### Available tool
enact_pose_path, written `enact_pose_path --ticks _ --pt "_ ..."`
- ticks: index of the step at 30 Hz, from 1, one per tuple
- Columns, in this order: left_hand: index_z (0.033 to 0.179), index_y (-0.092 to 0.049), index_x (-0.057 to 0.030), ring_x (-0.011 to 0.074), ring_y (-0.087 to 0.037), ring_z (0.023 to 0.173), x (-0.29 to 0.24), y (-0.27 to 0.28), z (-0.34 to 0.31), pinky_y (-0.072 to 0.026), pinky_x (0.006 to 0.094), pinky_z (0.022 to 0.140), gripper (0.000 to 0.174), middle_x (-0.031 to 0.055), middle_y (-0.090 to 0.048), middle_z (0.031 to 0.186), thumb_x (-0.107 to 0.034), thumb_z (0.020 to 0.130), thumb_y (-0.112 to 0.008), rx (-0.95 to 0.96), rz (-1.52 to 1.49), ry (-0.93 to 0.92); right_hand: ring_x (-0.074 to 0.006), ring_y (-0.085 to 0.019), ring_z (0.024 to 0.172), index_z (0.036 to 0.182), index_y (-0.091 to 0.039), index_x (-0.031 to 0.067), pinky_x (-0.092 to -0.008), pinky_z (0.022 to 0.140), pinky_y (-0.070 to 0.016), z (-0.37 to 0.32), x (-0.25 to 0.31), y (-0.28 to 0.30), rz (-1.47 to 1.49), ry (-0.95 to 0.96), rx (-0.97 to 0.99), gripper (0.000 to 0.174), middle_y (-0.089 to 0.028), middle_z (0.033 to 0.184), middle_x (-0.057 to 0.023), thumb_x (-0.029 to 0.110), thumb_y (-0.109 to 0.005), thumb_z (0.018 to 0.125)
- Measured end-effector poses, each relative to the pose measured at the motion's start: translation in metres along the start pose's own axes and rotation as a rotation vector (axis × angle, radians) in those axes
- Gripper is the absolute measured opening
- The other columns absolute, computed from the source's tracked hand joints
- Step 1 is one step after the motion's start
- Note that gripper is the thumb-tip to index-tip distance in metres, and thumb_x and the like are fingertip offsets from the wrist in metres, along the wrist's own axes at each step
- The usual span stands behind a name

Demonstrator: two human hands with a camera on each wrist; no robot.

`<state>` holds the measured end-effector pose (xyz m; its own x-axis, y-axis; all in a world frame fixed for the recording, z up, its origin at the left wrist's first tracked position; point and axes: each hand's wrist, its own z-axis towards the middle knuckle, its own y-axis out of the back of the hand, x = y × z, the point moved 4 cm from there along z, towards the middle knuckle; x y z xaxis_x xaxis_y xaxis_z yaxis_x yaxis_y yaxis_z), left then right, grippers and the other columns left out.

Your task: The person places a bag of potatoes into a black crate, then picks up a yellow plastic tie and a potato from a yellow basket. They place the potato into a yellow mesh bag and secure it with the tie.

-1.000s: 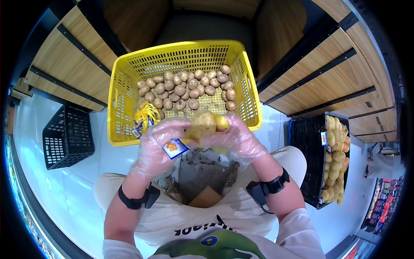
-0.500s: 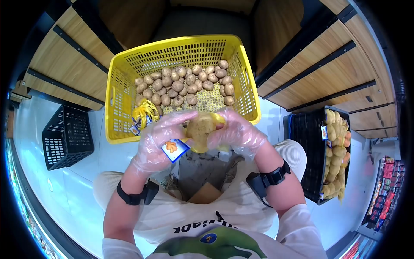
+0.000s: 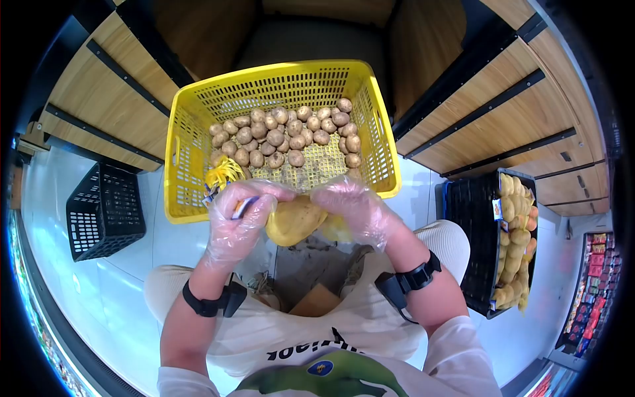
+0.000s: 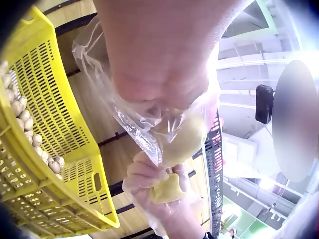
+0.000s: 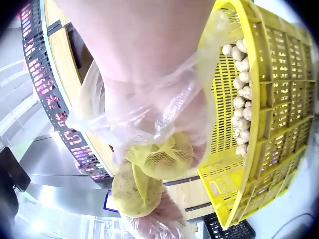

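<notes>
Gloved fingers of the left hand [image 3: 239, 221] and right hand [image 3: 360, 210] pinch yellow netting [image 5: 164, 158], a potato [image 3: 292, 221] just below their tips; even, gentle tension should spread the netting without tearing.

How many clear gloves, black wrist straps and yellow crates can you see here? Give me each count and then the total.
Clear gloves: 2
Black wrist straps: 2
Yellow crate: 1
Total: 5

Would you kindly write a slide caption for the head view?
Gloved left hand and right hand hold netted potatoes by a yellow crate of loose potatoes.
</notes>
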<state>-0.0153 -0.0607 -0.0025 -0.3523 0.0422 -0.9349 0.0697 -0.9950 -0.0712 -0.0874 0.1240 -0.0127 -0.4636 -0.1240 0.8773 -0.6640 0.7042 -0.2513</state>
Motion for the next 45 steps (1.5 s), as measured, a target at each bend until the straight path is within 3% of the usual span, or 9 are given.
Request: enact_pose_path --ticks 5,10,17,19,26,29,37,40,45 --pt "0.096 -0.057 -0.0023 0.0241 -0.066 0.1 0.003 0.008 0.004 -0.0498 0.0387 0.094 0.003 0.0149 -0.069 0.103 -0.005 0.096 -0.056 -0.001 0.007 0.139 -0.0066 -0.051 0.065 0.084 -0.068 0.0024 -0.0257 0.06 -0.0438 0.003 -0.001 0.004 -0.031 0.147 0.014 0.02 -0.058 0.071 0.0001 0.019 -0.065 0.093" --pt "0.098 -0.057 -0.0055 0.0297 -0.057 0.118 0.026 0.008 -0.004 -0.0442 0.0437 0.102 0.02 0.0173 -0.063 0.118 -0.021 0.091 -0.067 0.095 -0.371 0.455 -0.0068 -0.034 0.062 0.062 -0.033 0.008 -0.0284 0.054 -0.029 0.004 -0.003 0.013 -0.042 0.471 0.056 0.041 -0.039 0.065 0.0036 0.006 -0.064 0.089" --pt "0.124 -0.052 -0.0075 0.0238 -0.056 0.119 0.036 -0.008 -0.013 -0.0446 0.0378 0.102 0.057 0.0122 -0.057 0.127 -0.016 0.076 -0.081 0.202 -0.489 0.629 -0.0075 -0.041 0.067 0.067 -0.037 0.008 -0.0277 0.058 -0.037 0.007 -0.017 0.015 0.028 0.572 0.063 0.033 -0.045 0.072 0.0026 0.001 -0.06 0.088" --pt "0.135 -0.048 -0.0081 0.0206 -0.058 0.112 0.032 -0.014 -0.014 -0.0488 0.0354 0.095 0.064 0.0103 -0.058 0.123 0.001 0.078 -0.075 0.264 -0.469 0.668 -0.0087 -0.045 0.068 0.068 -0.039 0.0076 -0.0271 0.06 -0.0396 0.006 -0.018 0.016 -0.057 0.664 -0.067 0.029 -0.048 0.073 0.0026 0.0 -0.057 0.09" --pt "0.139 -0.047 -0.0085 0.0201 -0.052 0.124 0.043 -0.021 -0.023 -0.0435 0.0367 0.104 0.083 0.0054 -0.053 0.133 -0.015 0.067 -0.088 0.086 -0.591 0.774 -0.006 -0.041 0.067 0.072 -0.044 0.0085 -0.0235 0.059 -0.0377 0.004 -0.019 0.019 0.153 0.59 -0.224 0.025 -0.046 0.075 0.004 0.0 -0.055 0.092" --pt "0.141 -0.046 -0.0108 0.0176 -0.058 0.11 0.04 -0.018 -0.019 -0.0512 0.0335 0.092 0.073 0.0084 -0.057 0.126 0.003 0.077 -0.077 0.003 -0.701 0.696 -0.0046 -0.038 0.067 0.084 -0.051 0.0095 -0.0222 0.058 -0.0362 0.004 -0.011 0.016 0.14 0.591 -0.19 0.014 -0.043 0.076 0.0048 0.001 -0.052 0.095" --pt "0.145 -0.043 -0.0108 0.017 -0.051 0.12 -0.001 0.003 0.0 -0.0465 0.0343 0.1 0.087 0.0023 -0.048 0.138 -0.005 0.068 -0.083 0.146 -0.127 0.613 -0.0124 -0.059 0.088 0.121 -0.06 0.0075 -0.0294 0.079 -0.0483 -0.009 0.004 0.008 -0.322 -0.067 -0.004 0.034 -0.062 0.094 -0.0068 0.032 -0.057 0.097" --pt "0.147 -0.037 -0.0066 0.0166 -0.054 0.116 -0.006 0.007 0.005 -0.0524 0.0317 0.091 0.086 0.0073 -0.048 0.138 -0.002 0.074 -0.083 0.232 -0.011 0.545 -0.0127 -0.058 0.086 0.119 -0.06 0.0033 -0.032 0.08 -0.0482 -0.015 0.025 -0.003 -0.814 0.037 -0.02 0.042 -0.064 0.095 -0.0089 0.038 -0.057 0.096" --pt "0.148 -0.037 -0.0065 0.0165 -0.052 0.119 0.007 0.008 0.001 -0.0473 0.0327 0.098 0.09 0.0072 -0.046 0.141 -0.003 0.071 -0.083 0.221 -0.135 0.617 -0.0139 -0.056 0.08 0.113 -0.06 -0.0007 -0.0334 0.077 -0.0477 -0.002 -0.001 -0.016 -0.53 0.124 0.152 0.045 -0.063 0.088 -0.0089 0.041 -0.055 0.097"
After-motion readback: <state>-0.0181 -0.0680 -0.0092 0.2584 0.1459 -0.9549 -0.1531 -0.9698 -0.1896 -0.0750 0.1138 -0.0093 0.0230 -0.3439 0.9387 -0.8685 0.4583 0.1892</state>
